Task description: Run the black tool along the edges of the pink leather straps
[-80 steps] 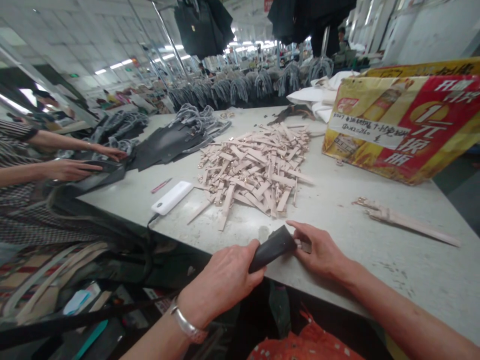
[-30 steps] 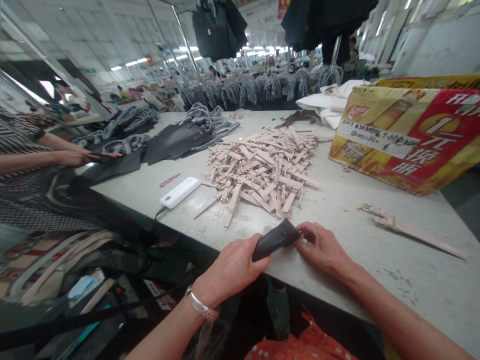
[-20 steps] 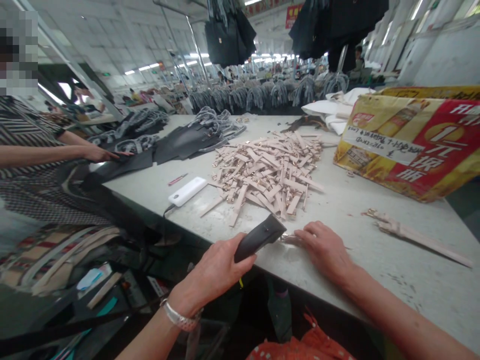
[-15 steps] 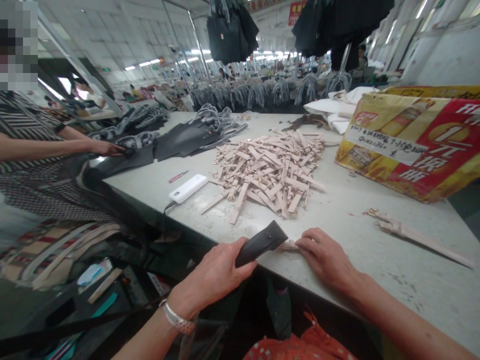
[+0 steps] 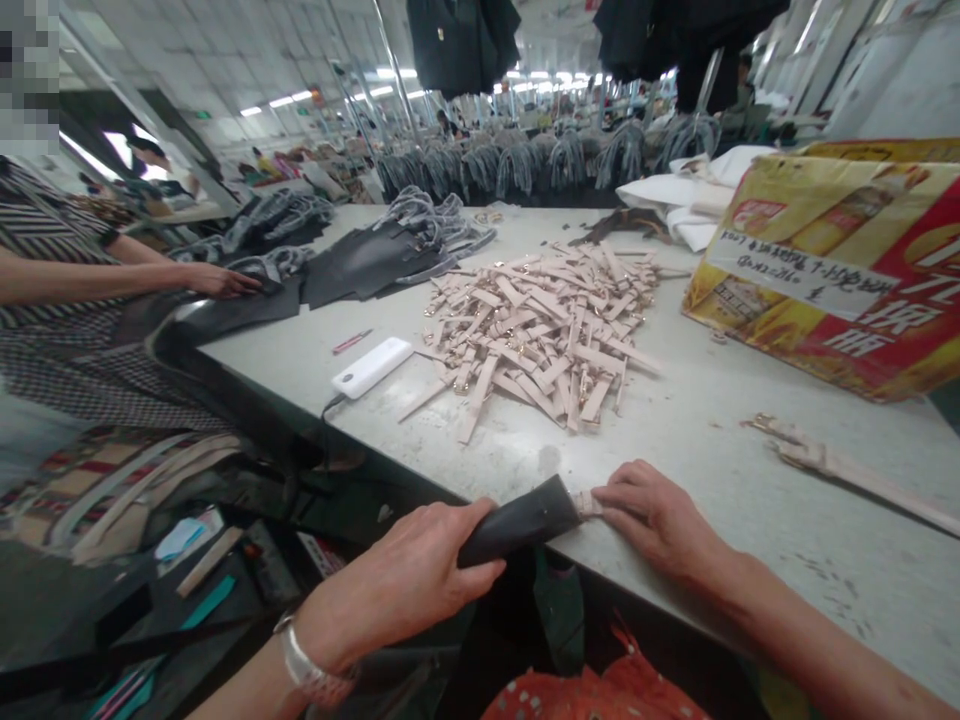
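Observation:
My left hand (image 5: 431,560) is wrapped round a folded black leather piece (image 5: 525,520) at the table's front edge. Beside its right end, the fingers of my right hand (image 5: 652,510) pinch a small beige strap (image 5: 586,503). The strap meets the open end of the black piece; whether it goes inside cannot be seen. Behind my hands lies a big heap of beige straps with gold-coloured metal parts (image 5: 532,335).
A white power bank (image 5: 371,367) and a red pen-like tool (image 5: 352,341) lie left of the heap. A yellow and red carton (image 5: 825,270) and loose beige straps (image 5: 855,465) are on the right. At left, a person's hand (image 5: 225,281) touches black pieces (image 5: 360,262).
The black piece has tilted flatter and its end now touches the beige strap. My left hand has moved slightly left and down. The camera view has shifted a little.

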Demonstrator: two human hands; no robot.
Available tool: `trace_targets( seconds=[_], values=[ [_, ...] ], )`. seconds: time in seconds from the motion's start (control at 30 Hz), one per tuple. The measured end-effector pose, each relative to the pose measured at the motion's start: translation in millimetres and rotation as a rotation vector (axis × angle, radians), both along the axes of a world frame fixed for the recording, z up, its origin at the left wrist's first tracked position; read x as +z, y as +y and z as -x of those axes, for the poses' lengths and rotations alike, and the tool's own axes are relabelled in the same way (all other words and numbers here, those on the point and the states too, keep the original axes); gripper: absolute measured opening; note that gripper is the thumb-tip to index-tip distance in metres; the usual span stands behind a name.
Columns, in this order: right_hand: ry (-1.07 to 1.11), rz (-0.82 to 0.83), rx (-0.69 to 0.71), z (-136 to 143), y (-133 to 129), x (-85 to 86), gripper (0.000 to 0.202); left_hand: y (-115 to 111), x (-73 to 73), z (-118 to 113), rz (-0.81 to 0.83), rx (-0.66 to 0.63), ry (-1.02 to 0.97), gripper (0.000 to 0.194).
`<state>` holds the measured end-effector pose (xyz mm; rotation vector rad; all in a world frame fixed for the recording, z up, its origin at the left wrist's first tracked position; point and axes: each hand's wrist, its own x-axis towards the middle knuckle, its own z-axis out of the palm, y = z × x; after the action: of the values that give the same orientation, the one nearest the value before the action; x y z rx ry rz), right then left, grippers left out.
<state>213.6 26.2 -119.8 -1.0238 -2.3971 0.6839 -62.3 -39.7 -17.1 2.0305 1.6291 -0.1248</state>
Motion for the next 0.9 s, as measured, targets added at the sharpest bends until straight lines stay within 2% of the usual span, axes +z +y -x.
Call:
trace_targets(
  seconds=[0.2,0.37,0.5,0.67,0.9],
  values=[
    [0.015,0.028,-0.023,1,4,-2.8,0.017,12,8.8,-12,0.001,-0.041,0.015,0.023],
    [0.084,0.019,-0.034,2,4,-3.7,0.013,23,6.9,-21,0.032,-0.041,-0.058,0.021],
    [0.086,0.054,-0.071,6,1,2.4,0.011,25,4.1,-13,0.038,-0.009,-0.096,0.021],
    [0.012,0.074,-0.139,11,1,6.3,0.003,21,8.2,3,0.033,0.018,-0.015,0.024],
    [-0.05,0.112,-0.085,13,7,8.0,0.007,21,9.9,-5,0.041,-0.044,-0.009,0.023]
  ],
)
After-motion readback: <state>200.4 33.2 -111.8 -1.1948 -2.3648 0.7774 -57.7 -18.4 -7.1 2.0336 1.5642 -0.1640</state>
